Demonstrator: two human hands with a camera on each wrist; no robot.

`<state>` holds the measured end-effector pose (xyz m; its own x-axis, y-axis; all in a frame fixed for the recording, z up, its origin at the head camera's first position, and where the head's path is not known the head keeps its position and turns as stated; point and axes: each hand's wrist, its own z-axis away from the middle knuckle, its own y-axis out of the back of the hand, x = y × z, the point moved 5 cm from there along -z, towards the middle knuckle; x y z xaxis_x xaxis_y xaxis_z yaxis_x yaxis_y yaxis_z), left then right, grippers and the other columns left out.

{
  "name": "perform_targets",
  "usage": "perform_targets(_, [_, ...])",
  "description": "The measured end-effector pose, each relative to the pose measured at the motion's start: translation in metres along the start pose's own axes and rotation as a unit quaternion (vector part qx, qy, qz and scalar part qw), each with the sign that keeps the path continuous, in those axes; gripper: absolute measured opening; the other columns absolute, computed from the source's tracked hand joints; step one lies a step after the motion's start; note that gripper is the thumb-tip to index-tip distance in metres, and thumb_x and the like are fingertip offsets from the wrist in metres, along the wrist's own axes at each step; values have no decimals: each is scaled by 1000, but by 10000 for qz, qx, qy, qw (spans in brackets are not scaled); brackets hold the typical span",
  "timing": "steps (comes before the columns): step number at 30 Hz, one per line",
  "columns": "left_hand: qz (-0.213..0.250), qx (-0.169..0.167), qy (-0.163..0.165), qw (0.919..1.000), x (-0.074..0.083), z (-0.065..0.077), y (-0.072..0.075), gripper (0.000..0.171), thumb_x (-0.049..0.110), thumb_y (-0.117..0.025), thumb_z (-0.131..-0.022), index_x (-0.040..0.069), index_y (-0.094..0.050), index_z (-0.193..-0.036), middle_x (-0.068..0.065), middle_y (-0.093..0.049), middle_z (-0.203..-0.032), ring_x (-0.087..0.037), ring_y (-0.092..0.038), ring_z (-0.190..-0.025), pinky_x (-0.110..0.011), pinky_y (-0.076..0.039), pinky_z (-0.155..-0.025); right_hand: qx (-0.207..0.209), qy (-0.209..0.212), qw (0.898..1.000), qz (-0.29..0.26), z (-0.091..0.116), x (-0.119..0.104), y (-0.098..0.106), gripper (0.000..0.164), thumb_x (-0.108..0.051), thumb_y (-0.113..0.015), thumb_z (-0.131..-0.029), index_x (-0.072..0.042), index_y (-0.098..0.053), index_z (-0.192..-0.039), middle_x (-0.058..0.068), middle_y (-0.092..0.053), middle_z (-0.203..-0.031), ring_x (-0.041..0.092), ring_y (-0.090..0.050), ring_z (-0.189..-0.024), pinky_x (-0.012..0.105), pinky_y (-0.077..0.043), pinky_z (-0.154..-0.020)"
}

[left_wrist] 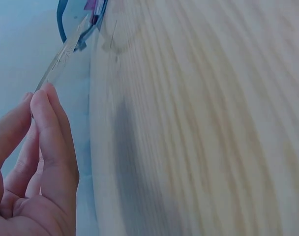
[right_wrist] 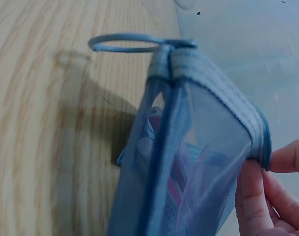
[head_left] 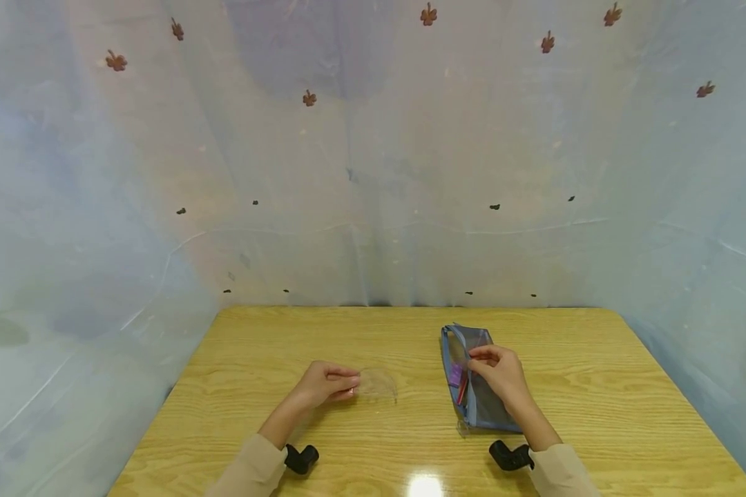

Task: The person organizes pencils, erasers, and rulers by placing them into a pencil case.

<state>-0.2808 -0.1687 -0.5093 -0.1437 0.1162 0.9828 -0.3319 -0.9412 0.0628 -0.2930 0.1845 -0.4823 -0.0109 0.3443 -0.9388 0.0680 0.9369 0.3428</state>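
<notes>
My left hand (head_left: 324, 384) pinches a clear half-round protractor (head_left: 379, 384) by its edge, between thumb and fingertips. In the left wrist view the protractor (left_wrist: 62, 55) appears nearly edge-on, tilted, with fine markings on it. My right hand (head_left: 502, 376) pinches the zipper edge of a blue see-through mesh pencil pouch (head_left: 490, 407), which is unzipped and gapes toward the left. Inside the pouch lie a purple item (head_left: 455, 375) and a red stick-like item (head_left: 463, 391). A loop strap (right_wrist: 125, 43) sticks out from one end of the pouch in the right wrist view.
Both hands are over a wood-grain table (head_left: 255, 338). Behind it and at both sides hangs a pale curtain (head_left: 373, 159) with small leaf-shaped marks. A black wrist-worn device sits at each wrist. Light glares on the table's near edge.
</notes>
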Motion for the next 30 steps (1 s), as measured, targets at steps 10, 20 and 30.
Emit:
perform_targets(10, [228, -188, 26, 9996, 9, -19, -24, 38, 11, -71, -94, -10, -64, -125, -20, -71, -108, -27, -72, -96, -38, -58, -85, 25, -8, 10000, 48, 0, -1, 1, 20, 0, -71, -88, 6, -71, -107, 12, -68, -97, 14, -65, -83, 26, -55, -72])
perform_targets(20, [393, -210, 37, 9990, 13, -24, -31, 35, 8, -69, -94, -9, -65, -125, -19, -72, -107, -24, -72, -94, -38, -57, -85, 0, -15, 10000, -3, 1, -2, 1, 20, 0, -71, -89, 7, -70, -107, 13, -69, -98, 14, -65, -83, 27, -56, -73])
perform_targets(30, [609, -170, 168, 9979, 17, -35, -41, 35, 8, -70, -94, -9, -65, -124, -20, -71, -108, -26, -72, -96, -42, -56, -89, -9, -23, 10000, -16, 1, -1, 0, 21, -1, -71, -89, 7, -70, -108, 13, -69, -97, 13, -65, -82, 27, -56, -72])
